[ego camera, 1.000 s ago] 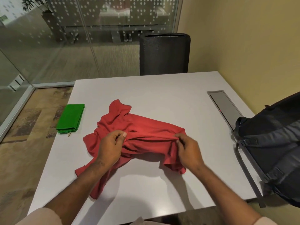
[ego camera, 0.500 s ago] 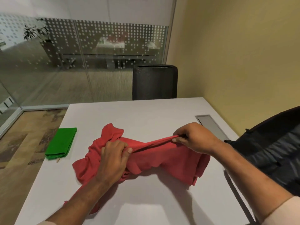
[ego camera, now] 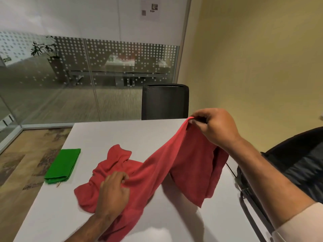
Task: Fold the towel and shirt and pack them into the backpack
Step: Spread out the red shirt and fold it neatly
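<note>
A red shirt [ego camera: 176,165] lies crumpled on the white table [ego camera: 174,222], one end lifted into the air. My right hand [ego camera: 215,126] pinches the shirt's edge and holds it up to the right, so the cloth hangs down from it. My left hand [ego camera: 113,191] grips a bunch of the shirt low on the table. A folded green towel [ego camera: 63,165] lies flat near the table's left edge. The dark backpack [ego camera: 300,168] stands at the table's right side, partly hidden behind my right arm.
A black chair [ego camera: 165,102] stands at the far side of the table. A glass partition runs along the left and back. A yellow wall is on the right. The backpack's grey strap [ego camera: 253,208] hangs by the table's right edge.
My right hand has risen and moved right, pulling the shirt's edge up off the table. My left hand stays gripping the cloth low. The camera has tilted upward.
</note>
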Motion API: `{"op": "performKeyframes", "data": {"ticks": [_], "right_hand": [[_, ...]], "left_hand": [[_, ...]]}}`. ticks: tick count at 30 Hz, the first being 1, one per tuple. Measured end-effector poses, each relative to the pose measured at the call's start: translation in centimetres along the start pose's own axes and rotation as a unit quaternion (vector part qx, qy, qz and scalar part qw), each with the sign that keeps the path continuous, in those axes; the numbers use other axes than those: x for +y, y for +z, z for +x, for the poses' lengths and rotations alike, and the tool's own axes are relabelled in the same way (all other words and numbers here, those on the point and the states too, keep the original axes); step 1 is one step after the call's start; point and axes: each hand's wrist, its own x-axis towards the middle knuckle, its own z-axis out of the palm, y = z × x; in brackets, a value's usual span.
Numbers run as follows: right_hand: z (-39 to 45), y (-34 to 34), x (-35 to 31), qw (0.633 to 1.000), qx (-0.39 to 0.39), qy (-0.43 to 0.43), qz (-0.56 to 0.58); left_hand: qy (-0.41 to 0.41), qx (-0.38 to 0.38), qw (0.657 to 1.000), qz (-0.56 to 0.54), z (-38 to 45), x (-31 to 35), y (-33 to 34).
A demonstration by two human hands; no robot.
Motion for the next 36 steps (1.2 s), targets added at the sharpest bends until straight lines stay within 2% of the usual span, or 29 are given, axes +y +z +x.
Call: {"op": "performKeyframes", "data": {"ticks": [3, 7, 10, 13, 17, 20, 22, 25, 28, 33, 36], "right_hand": [[0.7, -0.1, -0.8, 1.000, 0.003, -0.001, -0.012], [1.2, 0.5, -1.3, 1.000, 0.005, 0.005, -0.024], [1.2, 0.8, -1.5, 1.000, 0.002, 0.009, -0.023], [1.2, 0.7, -1.8, 1.000, 0.000, 0.011, -0.023], [0.9, 0.1, -2.3, 1.000, 0.000, 0.010, -0.024], [0.6, -0.4, -2.5, 0.999, 0.001, 0.012, -0.032], [0.4, -0.6, -2.3, 0.999, 0.000, 0.017, -0.039], [-0.2, -0.7, -0.8, 0.997, -0.013, 0.052, -0.047], [-1.2, 0.0, 1.7, 0.990, -0.052, 0.105, -0.076], [-3.4, 2.5, 5.0, 0.967, -0.181, 0.163, -0.078], [-4.5, 4.1, 6.1, 0.949, -0.259, 0.179, -0.016]], "left_hand": [[0.037, -0.002, 0.999, -0.013, -3.0, -0.4, 0.8], [0.127, -0.026, 0.991, -0.012, -7.5, -1.7, 3.4], [0.148, -0.070, 0.986, -0.017, -9.5, -2.3, 5.4], [0.100, -0.125, 0.987, -0.015, -10.1, -2.5, 7.4], [-0.036, -0.146, 0.988, -0.029, -9.7, -1.6, 9.7], [-0.150, -0.209, 0.966, -0.004, -8.8, -1.3, 11.0], [-0.196, -0.250, 0.948, 0.027, -8.9, -3.0, 11.7], [-0.194, -0.218, 0.953, 0.084, -9.7, -6.5, 12.1], [-0.216, -0.243, 0.943, 0.078, -9.3, -8.5, 10.6], [-0.117, -0.317, 0.941, 0.004, -6.7, -10.3, 5.5], [-0.119, -0.328, 0.937, -0.025, -4.6, -11.9, 2.9]]}}
